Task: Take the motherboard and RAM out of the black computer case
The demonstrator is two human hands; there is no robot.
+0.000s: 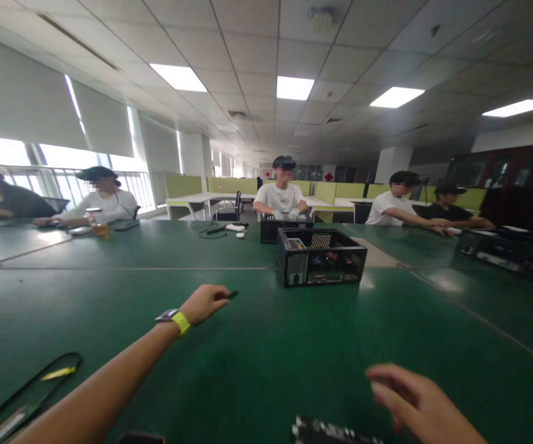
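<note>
My left hand, with a yellow-strapped watch at the wrist, reaches over the middle of the green table. Pinched between its thumb and fingers is a thin dark green stick, perhaps a computer memory module; its details are too small to make out. At the lower right, my right hand is above the table with fingers curved and apart, holding nothing that I can see. Closest to it lies a dark circuit board with pale connectors, cut off by the bottom edge of the view.
Ahead stands an open black computer case, and behind it a co-worker in white gloves sits at another black case. A black cable with a yellow tag lies at left. More people sit along both sides; dark equipment rests at right.
</note>
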